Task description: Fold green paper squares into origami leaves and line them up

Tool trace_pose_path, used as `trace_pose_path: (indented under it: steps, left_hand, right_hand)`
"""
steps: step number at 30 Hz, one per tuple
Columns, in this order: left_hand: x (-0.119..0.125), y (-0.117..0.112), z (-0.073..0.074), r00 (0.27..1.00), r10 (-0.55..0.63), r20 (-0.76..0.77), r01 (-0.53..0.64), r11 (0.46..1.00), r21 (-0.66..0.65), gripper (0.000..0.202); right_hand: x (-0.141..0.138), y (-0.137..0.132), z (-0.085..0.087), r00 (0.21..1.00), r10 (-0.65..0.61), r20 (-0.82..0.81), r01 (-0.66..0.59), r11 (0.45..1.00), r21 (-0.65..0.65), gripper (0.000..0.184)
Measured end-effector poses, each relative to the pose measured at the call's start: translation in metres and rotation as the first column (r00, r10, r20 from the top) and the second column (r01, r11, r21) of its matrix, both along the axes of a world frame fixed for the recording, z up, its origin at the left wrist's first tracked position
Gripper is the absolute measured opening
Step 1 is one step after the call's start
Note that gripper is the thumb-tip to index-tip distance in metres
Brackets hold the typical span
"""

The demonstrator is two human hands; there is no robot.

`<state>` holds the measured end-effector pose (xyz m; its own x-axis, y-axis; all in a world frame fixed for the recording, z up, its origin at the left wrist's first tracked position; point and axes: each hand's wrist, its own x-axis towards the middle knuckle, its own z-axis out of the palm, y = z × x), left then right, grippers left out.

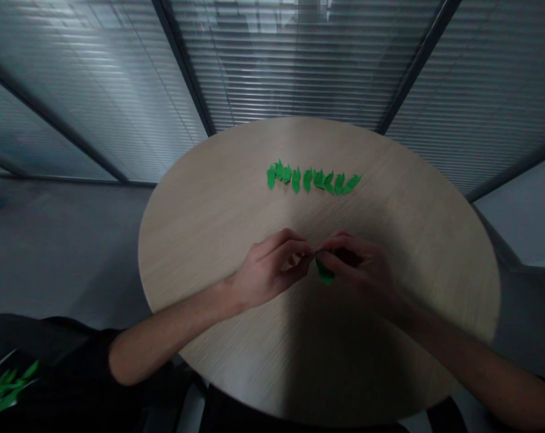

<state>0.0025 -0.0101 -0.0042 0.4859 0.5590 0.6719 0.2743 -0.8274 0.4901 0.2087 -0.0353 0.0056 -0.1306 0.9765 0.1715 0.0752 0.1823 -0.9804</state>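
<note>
1. Green paper leaf [324, 272] pinched between the left hand [269, 270] and right hand [356, 270], just below frame centre (its top hidden by fingers).
2. More cut leaves [313, 179] lie in a row higher up, on the round wooden table [412, 252].

Tabletop [390, 240]: wood-grain laminate, matt, fine lines. Leaves [307, 179]: grn paper, matt, smooth. Sleeve [60, 349]: blk cloth, matt. Blinds [290, 66]: grey slats, slight sheen, mat'l n/d.

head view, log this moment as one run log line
left hand: pinching green piece | right hand: pinching it too | rest: row of green pieces on round table
</note>
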Motion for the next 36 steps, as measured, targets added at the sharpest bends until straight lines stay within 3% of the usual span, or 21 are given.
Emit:
trace_pose_path:
  steps: [10, 19, 30, 36]
  left_hand:
    - [0.001, 0.003, -0.001, 1.0, 0.011, 0.004, -0.011, 0.996, -0.086, 0.007]
    - [0.003, 0.001, 0.006, 0.998, -0.047, -0.039, 0.034, 0.956, -0.292, 0.01]
    - [0.007, 0.001, 0.007, 0.998, -0.07, 0.006, 0.059, 0.777, -0.627, 0.019]
    - [0.007, 0.002, 0.008, 0.997, -0.028, 0.077, 0.074, 0.713, -0.697, 0.022]
  right_hand:
    - [0.0, 0.005, 0.001, 0.996, -0.055, -0.073, 0.045, 0.989, -0.138, 0.017]
    - [0.0, 0.004, 0.0, 0.996, -0.048, -0.073, 0.035, 0.984, -0.175, 0.021]
    - [-0.001, 0.006, 0.001, 0.997, -0.011, -0.082, -0.008, 0.973, -0.232, 0.032]
    - [0.001, 0.005, -0.005, 0.999, -0.011, -0.051, 0.001, 0.982, -0.186, 0.033]
